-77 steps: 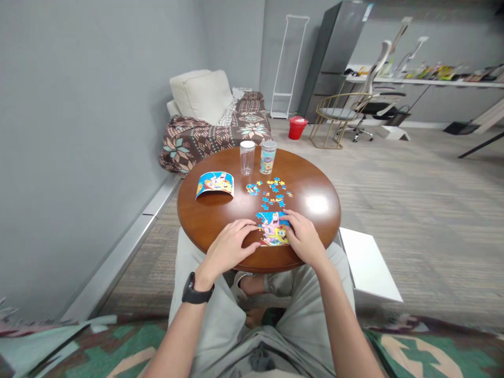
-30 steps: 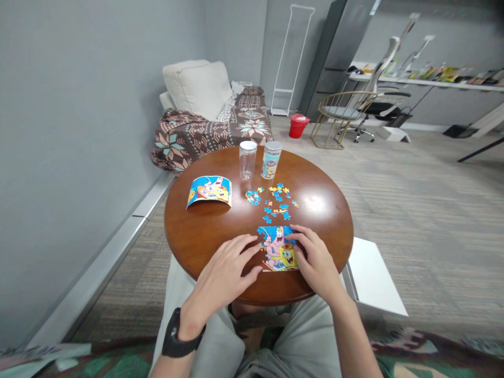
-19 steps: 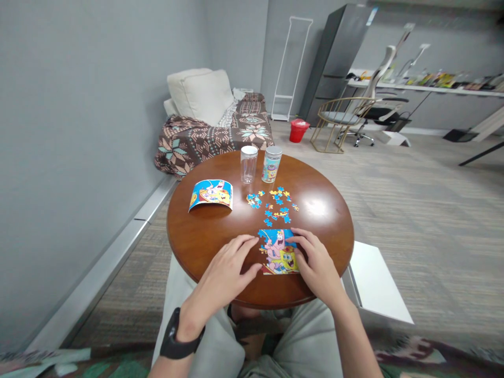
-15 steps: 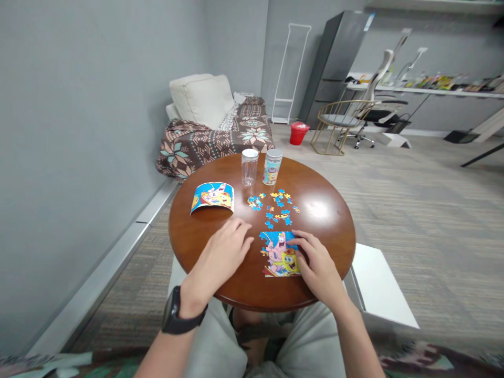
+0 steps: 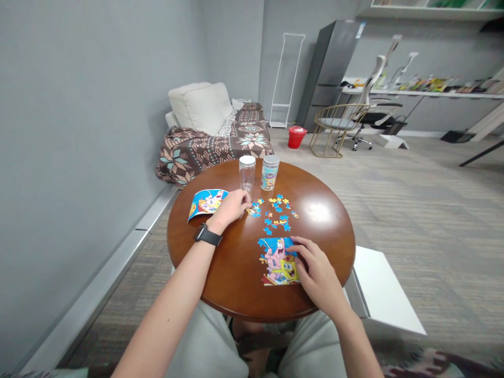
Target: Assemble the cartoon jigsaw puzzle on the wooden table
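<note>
My left hand [image 5: 233,207], a black watch on its wrist, reaches to the left edge of the loose puzzle pieces [image 5: 256,208]. Its fingertips are pinched at a small piece there, mostly hidden by the fingers. A partly assembled jigsaw puzzle [image 5: 276,262] of a pink starfish and a yellow sponge lies near the table's front, its left edge uneven with open tabs. Resting on the right side of that puzzle is my right hand [image 5: 315,265], fingers apart and lying flat. Behind the left hand sits a curved picture sheet [image 5: 205,202] with a matching cartoon.
Two jars stand at the back of the round brown table [image 5: 232,275]: a clear jar [image 5: 247,176] and a printed jar [image 5: 270,176]. More loose blue and yellow pieces [image 5: 280,220] lie beyond the puzzle. A white box [image 5: 388,289] is right of the table.
My left hand has moved forward from beside the puzzle to the loose pieces, and its fingers have closed there. My right hand stays on the puzzle. The view has tilted up slightly.
</note>
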A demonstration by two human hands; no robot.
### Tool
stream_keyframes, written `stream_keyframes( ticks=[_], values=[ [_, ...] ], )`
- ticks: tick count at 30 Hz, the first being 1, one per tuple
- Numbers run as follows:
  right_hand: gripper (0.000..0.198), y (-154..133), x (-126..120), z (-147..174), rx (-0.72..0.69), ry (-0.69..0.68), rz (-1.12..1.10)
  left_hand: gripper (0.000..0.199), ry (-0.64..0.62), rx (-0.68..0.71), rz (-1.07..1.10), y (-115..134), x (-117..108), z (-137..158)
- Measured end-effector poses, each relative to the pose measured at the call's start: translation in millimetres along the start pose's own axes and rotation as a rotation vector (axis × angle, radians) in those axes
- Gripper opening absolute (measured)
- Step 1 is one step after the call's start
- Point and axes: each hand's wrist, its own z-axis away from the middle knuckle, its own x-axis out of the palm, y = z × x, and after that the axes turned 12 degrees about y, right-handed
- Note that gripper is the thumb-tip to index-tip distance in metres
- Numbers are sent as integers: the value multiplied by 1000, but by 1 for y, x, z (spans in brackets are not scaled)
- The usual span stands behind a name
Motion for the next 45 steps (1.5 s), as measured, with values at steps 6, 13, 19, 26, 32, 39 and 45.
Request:
stream_keyframes(
  ticks=[6, 13, 19, 26, 32, 39, 45],
  values=[
    [24, 2, 0, 0, -5, -15, 8, 6, 49, -195, -23, -6, -2, -3],
    [24, 3, 1, 0, -3, -23, -2, 12, 40, 9, -155, -2, 4, -3],
    [25, 2, 0, -1, 1, -32, -10, 14, -59, 54, -187, 4, 3, -3],
    [24, 0, -2, -1, 13, -43, -1, 11, -122, 26, -229, 7, 2, -5],
    [24, -1, -2, -2, 10, -46, 5, 10, -124, 39, -191, 3, -2, -1],
    [24, -1, -2, -2, 1, -41, 5, 5, -189, -2, -184, 3, -7, 1],
    [24, 2, 0, -1, -7, -44, 2, 5, -209, -73, -82, -6, -1, 1]
  ],
)
